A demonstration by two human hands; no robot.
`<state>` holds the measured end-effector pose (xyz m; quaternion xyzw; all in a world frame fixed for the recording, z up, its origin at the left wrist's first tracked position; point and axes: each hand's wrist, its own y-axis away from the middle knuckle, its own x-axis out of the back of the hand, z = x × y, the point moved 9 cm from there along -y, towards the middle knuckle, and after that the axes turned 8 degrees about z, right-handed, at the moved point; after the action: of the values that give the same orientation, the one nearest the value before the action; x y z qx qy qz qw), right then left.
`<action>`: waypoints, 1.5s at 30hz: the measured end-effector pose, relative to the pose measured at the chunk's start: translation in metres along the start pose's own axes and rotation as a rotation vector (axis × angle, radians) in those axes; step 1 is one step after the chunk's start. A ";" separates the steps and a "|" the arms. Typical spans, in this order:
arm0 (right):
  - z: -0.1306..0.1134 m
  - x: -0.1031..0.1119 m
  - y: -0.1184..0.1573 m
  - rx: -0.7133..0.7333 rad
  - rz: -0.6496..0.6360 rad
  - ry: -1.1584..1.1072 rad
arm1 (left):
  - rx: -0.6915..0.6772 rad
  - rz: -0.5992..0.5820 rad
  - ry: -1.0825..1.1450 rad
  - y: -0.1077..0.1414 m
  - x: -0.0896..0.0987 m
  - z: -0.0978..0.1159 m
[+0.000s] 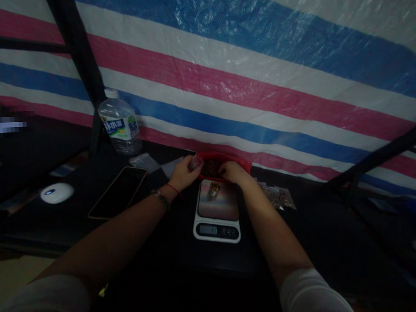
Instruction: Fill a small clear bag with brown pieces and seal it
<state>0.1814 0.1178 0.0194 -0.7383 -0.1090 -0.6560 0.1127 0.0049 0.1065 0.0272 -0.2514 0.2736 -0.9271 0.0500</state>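
Note:
My left hand (183, 173) is wrapped round a small clear plastic cup (196, 162) at the left rim of a red bag (244, 163). Dark small pieces (211, 167) fill the bag's opening. My right hand (232, 171) reaches into them from the right, fingers bent together; what its fingertips hold is too small to make out. Just below the hands, a white digital scale (216, 235) lies on the black table, its display lit. A small round container (214, 189) with gold-coloured contents stands on the scale's plate.
Left of my hands are a phone (118, 193), a clear plastic bottle (119, 123), a flat clear bag (144, 163) and a white rounded device (57, 193). Small filled bags (280, 198) lie right of my right forearm. A striped sheet (225, 72) hangs behind the table.

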 end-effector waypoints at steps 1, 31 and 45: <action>0.001 0.001 -0.001 0.003 0.010 0.000 | -0.003 0.001 -0.001 0.000 0.000 0.000; -0.088 0.057 0.054 0.178 -0.104 -0.147 | 0.001 0.006 -0.036 -0.001 0.000 0.001; -0.077 0.047 0.055 0.109 -0.158 -0.238 | 0.008 0.001 -0.048 -0.002 0.000 0.000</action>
<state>0.1315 0.0420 0.0734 -0.7928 -0.2145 -0.5637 0.0870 0.0052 0.1076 0.0282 -0.2733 0.2687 -0.9218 0.0580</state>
